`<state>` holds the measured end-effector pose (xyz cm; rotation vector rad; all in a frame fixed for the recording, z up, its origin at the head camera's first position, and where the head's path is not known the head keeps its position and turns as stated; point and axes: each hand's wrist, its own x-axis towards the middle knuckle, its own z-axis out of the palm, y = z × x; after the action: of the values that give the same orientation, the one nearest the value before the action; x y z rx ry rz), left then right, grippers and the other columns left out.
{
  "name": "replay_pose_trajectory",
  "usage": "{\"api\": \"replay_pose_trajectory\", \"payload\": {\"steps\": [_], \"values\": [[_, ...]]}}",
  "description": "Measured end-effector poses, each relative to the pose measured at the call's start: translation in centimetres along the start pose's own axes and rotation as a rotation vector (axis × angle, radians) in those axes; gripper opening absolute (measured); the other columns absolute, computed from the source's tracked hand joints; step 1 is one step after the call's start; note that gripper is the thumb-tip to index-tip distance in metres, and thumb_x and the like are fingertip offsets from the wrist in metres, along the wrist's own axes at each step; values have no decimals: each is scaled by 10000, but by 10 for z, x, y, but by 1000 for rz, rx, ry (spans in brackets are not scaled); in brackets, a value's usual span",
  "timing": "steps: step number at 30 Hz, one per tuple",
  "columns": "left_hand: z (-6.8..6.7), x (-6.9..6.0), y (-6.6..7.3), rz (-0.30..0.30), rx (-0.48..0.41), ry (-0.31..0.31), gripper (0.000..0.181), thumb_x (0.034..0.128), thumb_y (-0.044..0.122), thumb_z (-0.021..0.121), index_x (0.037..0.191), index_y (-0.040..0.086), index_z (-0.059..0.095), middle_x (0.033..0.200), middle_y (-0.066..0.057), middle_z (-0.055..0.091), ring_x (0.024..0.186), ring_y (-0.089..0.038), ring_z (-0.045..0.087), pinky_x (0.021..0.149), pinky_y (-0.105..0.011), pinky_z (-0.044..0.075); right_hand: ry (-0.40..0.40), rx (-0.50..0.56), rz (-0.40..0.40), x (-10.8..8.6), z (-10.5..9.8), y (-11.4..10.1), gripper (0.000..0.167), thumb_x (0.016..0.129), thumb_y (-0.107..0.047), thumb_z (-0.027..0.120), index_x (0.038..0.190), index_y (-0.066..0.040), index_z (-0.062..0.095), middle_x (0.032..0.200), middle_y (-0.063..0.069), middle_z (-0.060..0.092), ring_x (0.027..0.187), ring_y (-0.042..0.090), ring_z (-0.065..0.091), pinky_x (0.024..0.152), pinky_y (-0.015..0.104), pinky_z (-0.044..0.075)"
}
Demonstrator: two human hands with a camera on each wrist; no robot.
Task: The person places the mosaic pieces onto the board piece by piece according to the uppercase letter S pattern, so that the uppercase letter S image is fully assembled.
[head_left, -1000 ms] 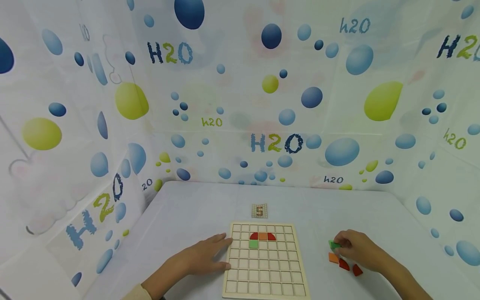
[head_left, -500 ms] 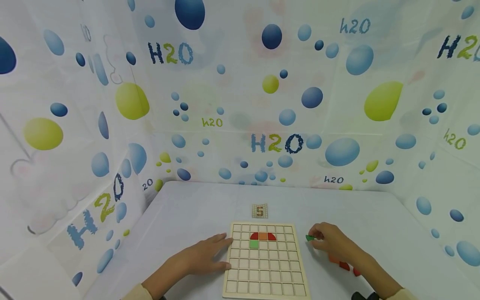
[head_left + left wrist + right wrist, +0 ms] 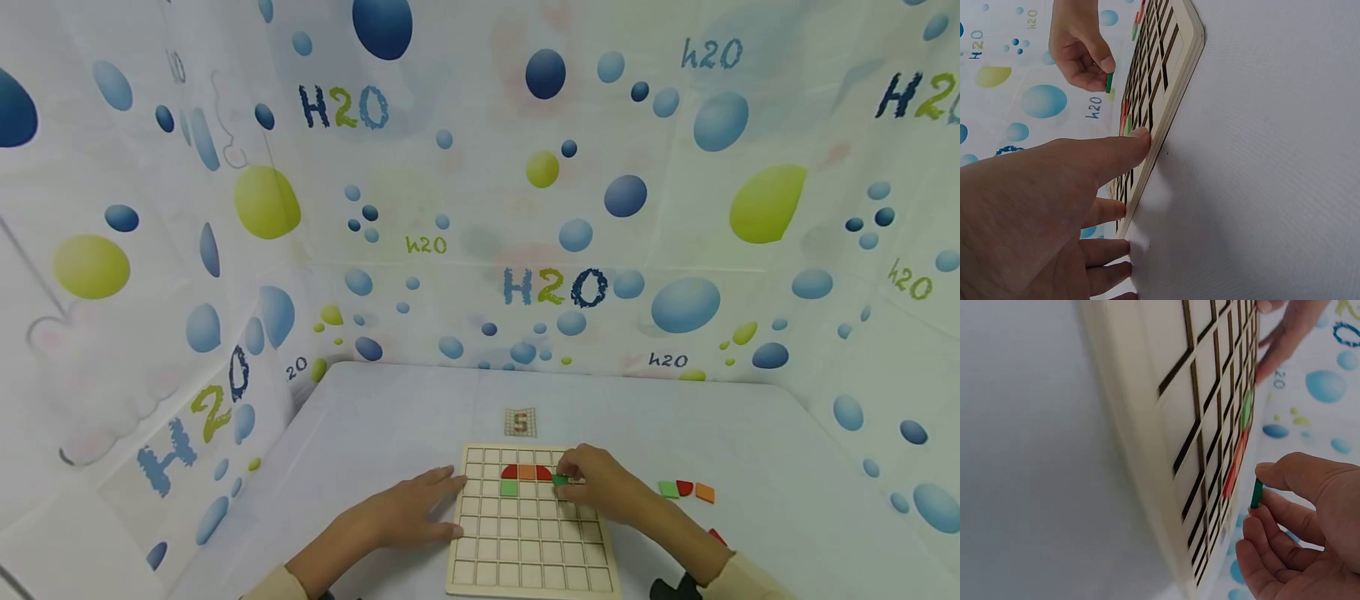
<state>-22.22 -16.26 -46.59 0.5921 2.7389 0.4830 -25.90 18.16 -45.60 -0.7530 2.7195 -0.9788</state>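
While the R hand (image 3: 603, 485) holds the green tile (image 3: 1256, 494) over the grid board (image 3: 528, 530), the L hand (image 3: 405, 512) rests at the board's left edge. L hand: fingers apart, thumb on frame, nothing gripped; prob. steadies the board. R hand: thumb & fingertips clamped on the tile, seemingly by opp. edges, which would leave its underside free.

Tile loc.: above the board's far right portion, raised off the surface. Orientation: seen edge-on in both wrist views, approx. parallel to the board; profile runs thumb-to-fingertip. Outline mostly covered; long axis can't be determined. Board: flat on the counter (image 3: 375, 400), side edges running away from the person, no clear long axis.

On board, L to R: red quarter (image 3: 510, 472), orange square (image 3: 527, 472), 2nd red quarter (image 3: 543, 473), arcs outward; green square (image 3: 509, 487) on the near side of the first.

Beyond board: card (image 3: 521, 422) w/ 5- or S-like fig. Right of board: loose green pc. (image 3: 669, 490), red pc. (image 3: 685, 487), orange pc. (image 3: 705, 493), prob. for R hand reach.
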Motion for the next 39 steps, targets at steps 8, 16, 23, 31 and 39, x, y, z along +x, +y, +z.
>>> {"api": "replay_pose_trajectory", "payload": {"steps": [8,16,23,31,39], "values": [[0,1,1,9,-10,0,816,934,646,703,1606,251,463,1686,-111,394,1541,-365,399,1184,-623,409,-47,21,-84,13,19,-20,123,953,-105,767,1050,-72,699,1034,13,619,965,168,575,825,338,550],[-1,2,1,11,-7,3,815,932,648,704,1605,256,463,1683,-111,399,1538,-367,402,1178,-638,408,-86,-36,-115,22,33,-35,142,950,-138,791,1037,-112,681,1012,-37,622,932,122,562,811,309,531],[-1,1,-1,24,0,12,820,933,654,700,1608,253,459,1680,-120,402,1530,-376,412,1170,-636,417,-121,-109,-157,25,41,-43,112,943,-161,813,965,-137,705,938,-78,596,855,53,530,760,241,519],[-1,-1,0,36,4,18,817,943,637,700,1609,231,456,1680,-131,398,1520,-390,423,1168,-629,424,-128,-213,-171,28,49,-44,120,933,-201,828,972,-172,718,927,-108,593,836,8,511,734,208,516],[-3,-3,2,30,4,18,812,943,612,715,1603,210,463,1678,-148,396,1520,-393,422,1167,-634,422,-133,-278,-174,30,49,-46,113,938,-244,823,986,-189,736,938,-121,605,845,1,522,746,224,526]]}}
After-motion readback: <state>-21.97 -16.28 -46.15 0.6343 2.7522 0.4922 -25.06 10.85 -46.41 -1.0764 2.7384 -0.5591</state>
